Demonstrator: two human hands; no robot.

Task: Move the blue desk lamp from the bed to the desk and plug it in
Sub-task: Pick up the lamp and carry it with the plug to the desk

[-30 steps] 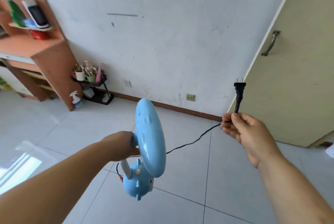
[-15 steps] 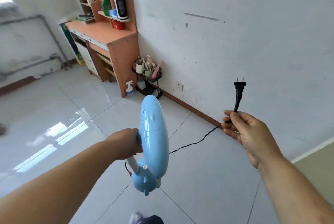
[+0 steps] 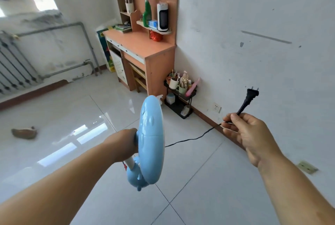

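Head view showed the left hand (image 3: 125, 145) wrapped tight round the neck of the blue desk lamp (image 3: 151, 141), fingers hidden behind the round head, so the lamp hung in mid-air over the tiled floor (image 3: 208, 184) with its base lowest and its long axis close to upright. The right hand (image 3: 248, 132) had the cord (image 3: 192, 138) pinched between thumb and curled fingers just below the plug (image 3: 251, 95), whose two prongs pointed up and away toward the wall. The cord sagged in a loose line back to the lamp, nothing touching the floor that I could see. Ahead and slightly left stood the orange desk (image 3: 141, 45), well apart from both hands, its top bare near the front edge. A wall socket (image 3: 217, 107) sat low on the wall to the right of the desk, beyond a small black rack (image 3: 181, 103). To my eye the lamp hand was on the desk's side and the plug hand on the socket's side, so neither would need to cross.
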